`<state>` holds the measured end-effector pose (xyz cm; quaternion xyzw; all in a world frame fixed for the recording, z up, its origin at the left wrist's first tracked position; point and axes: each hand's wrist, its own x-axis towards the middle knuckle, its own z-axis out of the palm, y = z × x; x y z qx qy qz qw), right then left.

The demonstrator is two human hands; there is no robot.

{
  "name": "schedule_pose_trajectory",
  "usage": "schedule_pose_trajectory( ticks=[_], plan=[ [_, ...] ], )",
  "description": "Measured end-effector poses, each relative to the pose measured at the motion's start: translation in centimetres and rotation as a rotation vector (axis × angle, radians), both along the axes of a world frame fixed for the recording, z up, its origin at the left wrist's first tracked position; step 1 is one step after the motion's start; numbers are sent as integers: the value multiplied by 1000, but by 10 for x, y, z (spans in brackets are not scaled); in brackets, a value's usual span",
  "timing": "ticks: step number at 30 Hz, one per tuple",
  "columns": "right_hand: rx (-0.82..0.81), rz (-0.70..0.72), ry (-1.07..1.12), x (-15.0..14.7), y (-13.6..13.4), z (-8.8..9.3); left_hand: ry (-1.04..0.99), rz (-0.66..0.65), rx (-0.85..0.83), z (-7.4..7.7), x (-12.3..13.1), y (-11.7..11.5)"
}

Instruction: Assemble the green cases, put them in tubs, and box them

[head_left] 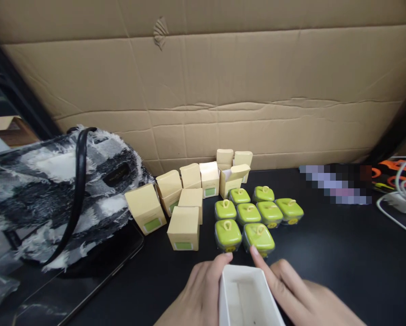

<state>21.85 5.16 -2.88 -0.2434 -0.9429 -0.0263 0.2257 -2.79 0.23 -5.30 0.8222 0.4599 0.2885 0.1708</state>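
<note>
At the bottom centre, an open white box [248, 294] shows its bare inside. My left hand [203, 290] is closed against its left side, thumb along the edge. On the other side my right hand [291, 290] presses the box, its index finger stretched toward the containers and the other fingers curled. Just beyond are several small green-lidded containers [248, 213] with loop handles, set in loose rows. The nearest one [260, 239] is right by my right index fingertip. Left of them stand several cream boxes [184, 226], some with raised flaps.
A furry black-and-white bag [111, 194] with a black strap sits at the left, beside a dark flat tray or panel [87, 280]. Cardboard [223, 81] forms the back wall. White cables and a white adapter [403, 201] lie at the far right near orange-handled items [398, 166].
</note>
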Motion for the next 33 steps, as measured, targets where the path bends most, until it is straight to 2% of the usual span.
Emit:
schedule_pose_trajectory(
  ticks=[2, 5, 8, 12, 15, 17, 21, 27, 33],
  plan=[
    [17, -3, 145, 8, 5, 17, -17, -1, -51, 4, -1, 0],
    [-3, -229, 220, 14, 21, 44, -28, 1, -97, 11, -1, 1],
    [-58, -219, 173, 9, 40, 57, -57, 14, -108, 10, 0, 2],
    [-119, -157, 186, 2, 55, 44, -102, 1, -105, -6, 1, 8],
    [-165, -143, 226, 2, 54, 30, -98, 17, -126, -20, 0, 14],
    [-233, -127, 226, 2, 52, 25, -98, 20, -139, -24, -2, 16],
    [-296, -89, 167, 2, 48, 26, -115, -1, -170, -17, -6, 16],
    [-188, -67, 81, 6, 38, 44, -76, 14, -181, -7, -6, 14],
    [-269, -98, 14, 10, 36, 54, -81, 56, -108, 14, 1, 4]
  ],
)
